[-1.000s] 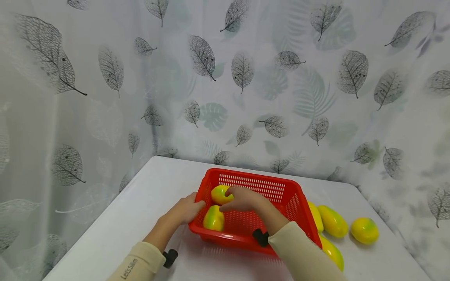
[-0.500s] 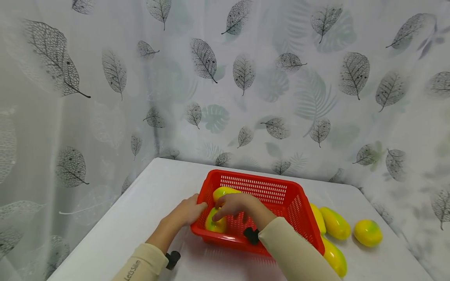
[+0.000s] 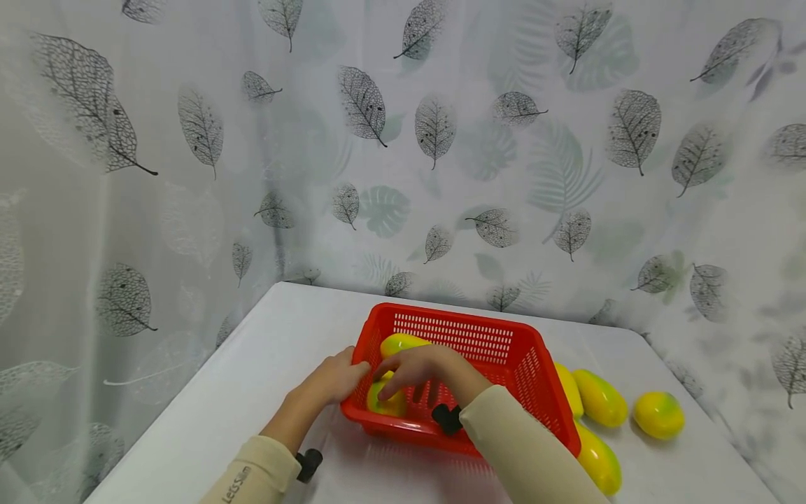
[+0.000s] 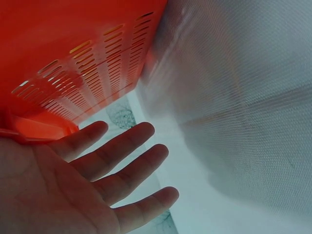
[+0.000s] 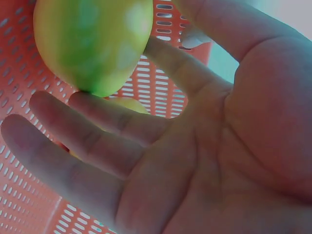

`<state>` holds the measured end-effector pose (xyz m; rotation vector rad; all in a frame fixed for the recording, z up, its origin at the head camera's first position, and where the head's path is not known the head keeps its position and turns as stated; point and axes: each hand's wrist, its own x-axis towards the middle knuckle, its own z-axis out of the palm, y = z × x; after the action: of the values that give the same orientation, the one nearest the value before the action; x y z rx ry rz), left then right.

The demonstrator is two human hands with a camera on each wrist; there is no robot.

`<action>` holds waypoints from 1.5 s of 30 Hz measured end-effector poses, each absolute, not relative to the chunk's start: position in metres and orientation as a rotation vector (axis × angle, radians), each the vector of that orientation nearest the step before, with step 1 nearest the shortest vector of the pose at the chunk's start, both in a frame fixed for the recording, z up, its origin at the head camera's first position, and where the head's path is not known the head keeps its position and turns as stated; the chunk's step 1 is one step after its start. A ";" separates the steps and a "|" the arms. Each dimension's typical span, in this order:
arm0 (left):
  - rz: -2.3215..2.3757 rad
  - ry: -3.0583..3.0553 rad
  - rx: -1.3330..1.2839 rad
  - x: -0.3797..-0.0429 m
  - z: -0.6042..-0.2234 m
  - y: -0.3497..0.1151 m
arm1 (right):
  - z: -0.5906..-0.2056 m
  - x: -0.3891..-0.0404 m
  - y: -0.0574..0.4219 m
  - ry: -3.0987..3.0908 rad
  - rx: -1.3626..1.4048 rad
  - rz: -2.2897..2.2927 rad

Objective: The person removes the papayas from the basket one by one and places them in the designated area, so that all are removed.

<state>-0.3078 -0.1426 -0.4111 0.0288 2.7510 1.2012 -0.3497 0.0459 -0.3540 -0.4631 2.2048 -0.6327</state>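
A red slotted plastic basket [image 3: 441, 427] stands tilted in the head view, with two yellow-green mangoes inside at its left end. My left hand [image 3: 336, 376] holds the basket's left rim, thumb over the edge; in the left wrist view its other fingers [image 4: 126, 151] stretch out below the outer wall. Inside the basket, my right hand [image 3: 420, 365] has thumb and index finger around the nearer mango [image 3: 389, 404]. The right wrist view shows that mango close up between them, while the remaining fingers [image 5: 87, 141] stay extended. The farther mango [image 3: 399, 342] lies partly behind my right hand.
Right of the basket, several more mangoes lie on the white table [image 3: 252, 392], among them one [image 3: 600, 398] beside the basket and a rounder one [image 3: 658, 415] farther right. A leaf-patterned curtain [image 3: 403, 154] surrounds the back and sides.
My right hand has moved down and left onto the nearer mango, its thumb and index finger coming around it. My left hand keeps its place on the basket's rim.
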 end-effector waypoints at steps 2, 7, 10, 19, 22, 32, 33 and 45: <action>1.198 2.752 0.028 -0.308 -0.411 -0.143 | -0.353 -0.350 0.045 2.196 -0.470 -0.621; 1.201 2.750 0.035 -0.307 -0.409 -0.144 | -0.351 -0.348 0.044 2.169 -0.455 -0.580; 1.202 2.752 0.042 -0.307 -0.410 -0.143 | -0.352 -0.348 0.044 2.149 -0.442 -0.567; 1.194 2.758 0.050 -0.307 -0.412 -0.143 | -0.356 -0.349 0.047 2.077 -0.433 -0.657; 1.195 2.750 0.046 -0.307 -0.412 -0.143 | -0.355 -0.349 0.050 2.062 -0.458 -0.689; 1.210 2.738 0.058 -0.309 -0.411 -0.144 | -0.346 -0.350 0.069 2.143 -0.568 -0.717; 1.214 2.737 0.062 -0.309 -0.411 -0.143 | -0.346 -0.350 0.071 2.162 -0.581 -0.708; 1.221 2.736 0.058 -0.307 -0.409 -0.142 | -0.341 -0.349 0.090 2.251 -0.630 -0.724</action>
<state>-0.3068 -0.1421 -0.4088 0.0576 2.7363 1.2208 -0.3487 0.0898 -0.3405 -0.6298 2.2514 -0.7244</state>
